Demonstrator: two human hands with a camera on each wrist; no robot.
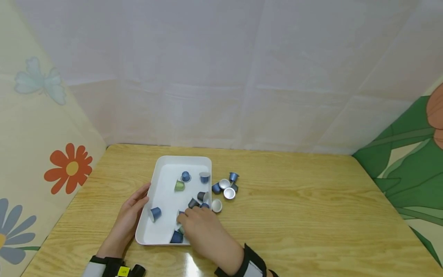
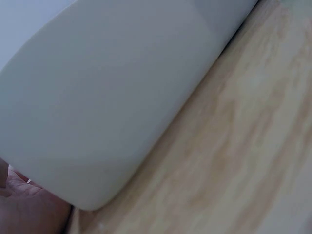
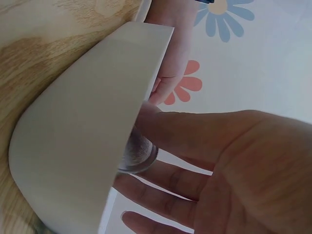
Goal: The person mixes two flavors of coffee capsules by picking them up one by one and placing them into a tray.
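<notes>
Right fingers: a silver-rimmed capsule (image 3: 138, 152) is pinched between thumb and fingers of the right hand (image 1: 205, 232), just inside the tray (image 1: 166, 196) wall.
Left fingers: the left hand (image 1: 129, 215) is laid against the tray's left side, fingers nearly straight.
Tray contents: blue and dark capsules and a green capsule (image 1: 179, 186) are scattered across the white floor.
Outside capsules: a cluster (image 1: 229, 193) is located beside the right wall.
Support: the tray is carried by a wooden table (image 1: 311, 211).
</notes>
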